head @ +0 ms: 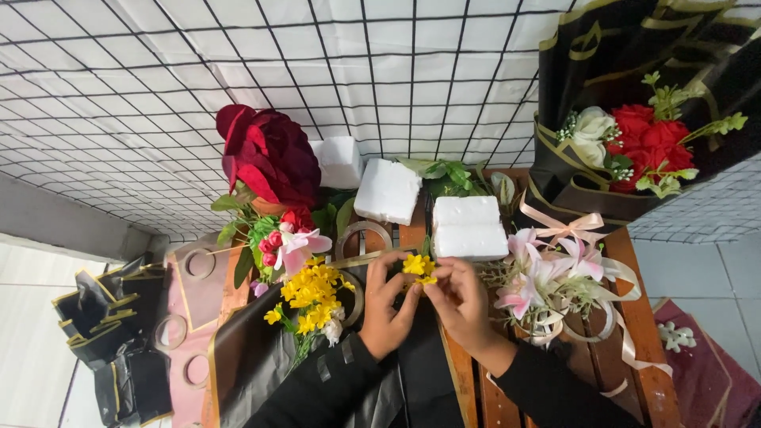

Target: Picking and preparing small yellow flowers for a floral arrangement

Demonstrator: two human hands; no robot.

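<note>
Behind both hands' grip on yellow blossoms, seemingly foam blocks crowd.

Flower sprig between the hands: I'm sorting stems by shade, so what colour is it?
Yellow; the flower sprig shows best in the head view, pinched between both hands.

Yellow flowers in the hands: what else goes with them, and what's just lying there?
In use:
left hand
right hand
yellow sprig
yellow bunch
black wrap

Lying about:
foam blocks
big red rose
pink lilies
finished bouquet
tape rolls
</note>
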